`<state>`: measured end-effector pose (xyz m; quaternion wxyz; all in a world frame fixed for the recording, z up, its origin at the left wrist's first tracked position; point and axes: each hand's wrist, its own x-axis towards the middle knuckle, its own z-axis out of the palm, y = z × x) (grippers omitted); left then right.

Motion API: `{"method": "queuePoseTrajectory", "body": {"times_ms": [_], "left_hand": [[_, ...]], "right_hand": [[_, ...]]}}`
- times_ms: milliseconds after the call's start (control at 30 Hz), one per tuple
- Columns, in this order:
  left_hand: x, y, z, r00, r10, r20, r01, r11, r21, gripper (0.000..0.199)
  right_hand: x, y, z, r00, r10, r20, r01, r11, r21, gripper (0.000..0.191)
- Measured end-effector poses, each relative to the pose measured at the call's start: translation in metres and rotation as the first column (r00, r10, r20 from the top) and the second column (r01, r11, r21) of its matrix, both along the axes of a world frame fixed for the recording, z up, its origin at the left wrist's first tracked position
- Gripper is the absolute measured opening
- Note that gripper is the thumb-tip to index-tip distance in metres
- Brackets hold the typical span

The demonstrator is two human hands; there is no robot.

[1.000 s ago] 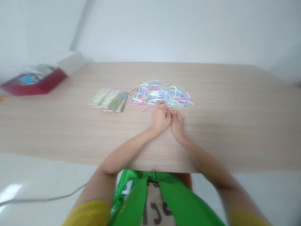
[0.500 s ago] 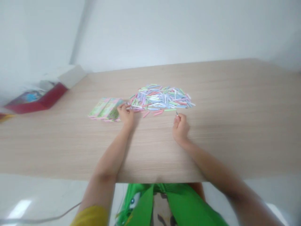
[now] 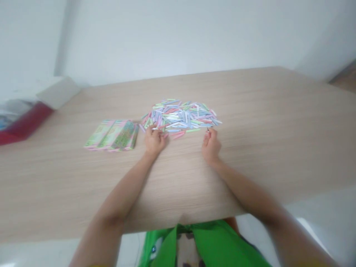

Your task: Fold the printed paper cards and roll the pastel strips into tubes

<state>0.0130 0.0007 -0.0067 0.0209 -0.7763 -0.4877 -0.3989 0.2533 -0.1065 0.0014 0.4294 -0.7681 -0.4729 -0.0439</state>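
Note:
Many thin pastel sticks (image 3: 180, 115), pink, blue, green, white and purple, lie in a loose heap on the wooden table (image 3: 178, 178). My left hand (image 3: 154, 140) rests at the heap's lower left edge, fingers apart and curved over a few sticks; it does not clearly hold any. At the lower right edge of the heap, my right hand (image 3: 211, 144) is closed in a pinch on a small thin dark-tipped object, too small to name. Left of my left hand lie flat green and pink packets (image 3: 111, 135), side by side.
A red box (image 3: 27, 120) with things in it stands at the far left, beside a white box (image 3: 59, 92). A pale wall (image 3: 178, 37) rises behind the table. Green cloth (image 3: 222, 241) shows at the near edge.
The view has shifted to the right. My left hand has moved right, away from the packets, onto the lower left of the heap. My right hand stays near the heap's lower right edge.

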Motion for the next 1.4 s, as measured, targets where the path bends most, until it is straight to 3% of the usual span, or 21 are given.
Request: {"method": "queuePoseTrajectory", "body": {"times_ms": [133,233,400,600,833,1000,1133,1267,1400], "left_hand": [[0.015,0.012,-0.003,0.992,-0.094,-0.086,0.102,0.991,0.088,0.033],[0.025,0.020,-0.006,0.979,-0.151,-0.139,0.157,0.987,0.033,0.025],[0.026,0.018,0.002,0.969,-0.090,-0.230,0.073,0.994,-0.080,0.028],[0.023,0.014,0.002,0.938,-0.142,-0.317,0.087,0.980,-0.180,0.028],[0.020,0.006,0.002,0.938,-0.106,-0.330,0.056,0.986,-0.158,0.028],[0.020,0.003,0.001,0.933,0.000,-0.360,-0.058,0.987,-0.148,0.031],[0.019,0.001,0.000,0.931,0.030,-0.364,-0.074,0.992,-0.107,0.028],[0.019,0.014,0.003,0.947,0.032,-0.318,-0.046,0.998,-0.036,0.031],[0.023,0.042,0.007,0.922,-0.063,-0.382,0.036,0.996,-0.076,0.035]], "right_hand": [[-0.003,0.003,-0.002,0.997,0.036,0.067,-0.032,0.997,-0.068,0.036],[-0.003,0.004,-0.002,0.995,0.026,0.101,-0.015,0.994,-0.109,0.036],[0.001,0.005,0.003,0.998,-0.031,0.057,0.038,0.991,-0.130,0.034],[0.001,0.006,0.003,0.999,-0.002,0.036,0.007,0.990,-0.140,0.035],[-0.001,0.004,-0.001,0.994,0.075,0.079,-0.062,0.985,-0.163,0.036],[-0.002,0.003,0.003,0.992,0.113,0.053,-0.101,0.977,-0.187,0.034],[-0.004,0.002,0.007,0.989,0.136,0.059,-0.119,0.966,-0.228,0.034],[-0.007,0.001,0.007,0.984,0.159,0.079,-0.133,0.953,-0.271,0.035],[-0.009,0.000,0.007,0.978,0.182,0.106,-0.143,0.943,-0.300,0.036]]}}
